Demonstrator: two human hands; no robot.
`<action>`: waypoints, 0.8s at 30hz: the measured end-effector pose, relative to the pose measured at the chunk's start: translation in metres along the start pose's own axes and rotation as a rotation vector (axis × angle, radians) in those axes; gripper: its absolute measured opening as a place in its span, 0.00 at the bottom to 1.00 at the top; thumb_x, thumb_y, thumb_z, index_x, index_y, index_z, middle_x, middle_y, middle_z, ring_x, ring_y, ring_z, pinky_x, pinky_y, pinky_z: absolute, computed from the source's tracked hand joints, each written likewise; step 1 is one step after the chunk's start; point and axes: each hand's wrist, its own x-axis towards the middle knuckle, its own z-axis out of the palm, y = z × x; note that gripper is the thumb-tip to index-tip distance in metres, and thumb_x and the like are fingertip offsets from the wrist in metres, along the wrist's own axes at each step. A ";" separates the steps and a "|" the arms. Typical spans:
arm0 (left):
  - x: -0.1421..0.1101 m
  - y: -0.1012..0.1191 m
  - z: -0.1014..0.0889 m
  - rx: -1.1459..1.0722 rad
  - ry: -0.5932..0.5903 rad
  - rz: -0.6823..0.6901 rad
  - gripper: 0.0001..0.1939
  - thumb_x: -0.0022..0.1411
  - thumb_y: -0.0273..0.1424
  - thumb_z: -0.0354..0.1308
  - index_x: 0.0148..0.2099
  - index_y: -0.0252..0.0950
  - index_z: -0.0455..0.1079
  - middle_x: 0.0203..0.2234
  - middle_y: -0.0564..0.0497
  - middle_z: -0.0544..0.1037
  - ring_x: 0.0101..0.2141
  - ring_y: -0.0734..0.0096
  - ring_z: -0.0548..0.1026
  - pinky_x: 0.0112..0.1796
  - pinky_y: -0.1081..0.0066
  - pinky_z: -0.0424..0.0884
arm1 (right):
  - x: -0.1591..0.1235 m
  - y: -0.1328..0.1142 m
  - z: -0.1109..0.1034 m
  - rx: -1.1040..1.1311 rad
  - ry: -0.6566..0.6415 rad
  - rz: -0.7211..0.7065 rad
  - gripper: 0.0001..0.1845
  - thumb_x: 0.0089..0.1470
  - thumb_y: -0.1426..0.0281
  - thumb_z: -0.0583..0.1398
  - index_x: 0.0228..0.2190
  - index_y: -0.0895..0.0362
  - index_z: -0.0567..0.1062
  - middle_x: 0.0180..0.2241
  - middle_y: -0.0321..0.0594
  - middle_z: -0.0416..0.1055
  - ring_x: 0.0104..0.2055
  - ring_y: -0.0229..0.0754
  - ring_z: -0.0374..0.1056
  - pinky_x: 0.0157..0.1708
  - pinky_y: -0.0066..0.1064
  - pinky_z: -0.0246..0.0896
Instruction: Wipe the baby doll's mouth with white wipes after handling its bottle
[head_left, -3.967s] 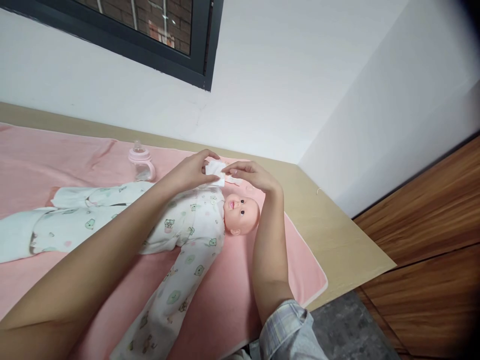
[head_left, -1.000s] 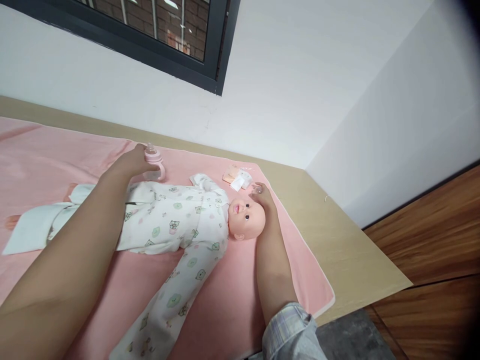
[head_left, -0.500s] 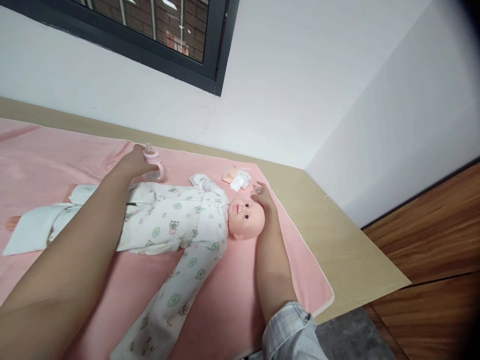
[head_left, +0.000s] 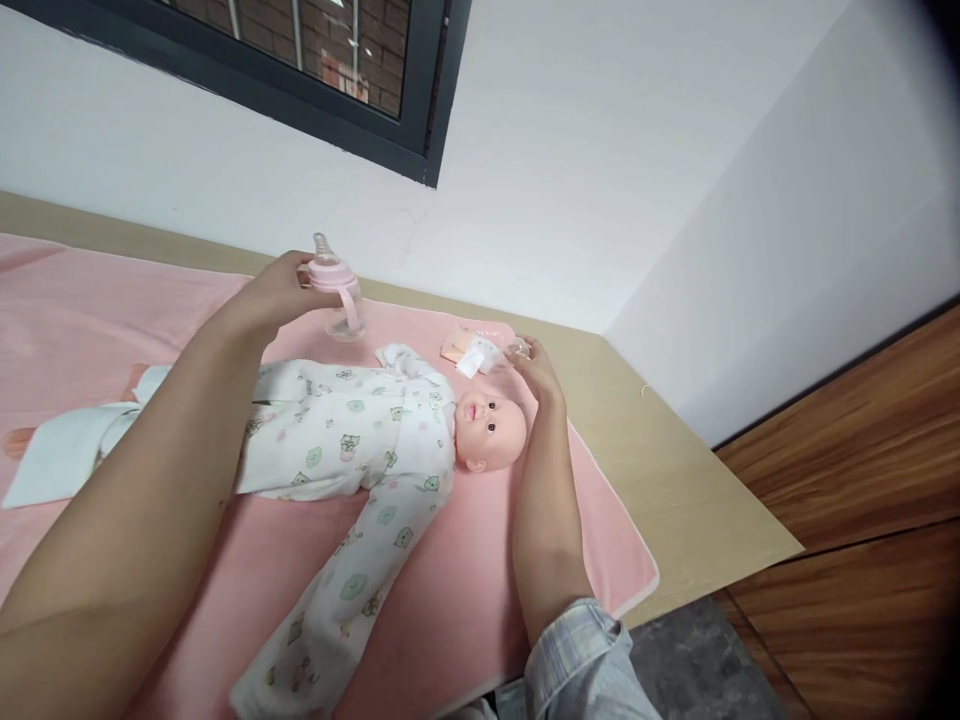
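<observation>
My left hand [head_left: 289, 288] grips a baby bottle [head_left: 346, 310] by its pink collar and handle. The bottle is clear, with its teat pointing up, and is held tilted above the far side of the pink blanket. Past the doll's head, the fingers of my right hand [head_left: 534, 368] are closed around a small clear plastic cap [head_left: 517, 348], partly hidden by them. Between my arms a baby doll [head_left: 491, 432] lies on its back, head to the right, in a white printed outfit [head_left: 349, 430]. One long sleeve stretches toward me.
Small folded packets [head_left: 469, 352] lie on the blanket beside my right hand. The pink blanket [head_left: 442, 590] covers much of a wooden tabletop [head_left: 675, 510]. A white wall and a dark window frame [head_left: 416, 140] stand behind; wood panels [head_left: 862, 480] are at right.
My left hand has lifted the bottle up and to the right, off the blanket. My right hand has moved slightly farther away with the clear cap. The doll stays in place.
</observation>
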 end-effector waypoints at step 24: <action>-0.045 0.098 0.043 0.164 -0.092 0.288 0.38 0.55 0.37 0.61 0.67 0.44 0.53 0.49 0.46 0.76 0.48 0.48 0.75 0.43 0.59 0.71 | -0.077 -0.133 0.092 -0.269 -0.302 -0.668 0.36 0.58 0.48 0.57 0.62 0.46 0.57 0.62 0.42 0.58 0.66 0.51 0.56 0.65 0.55 0.54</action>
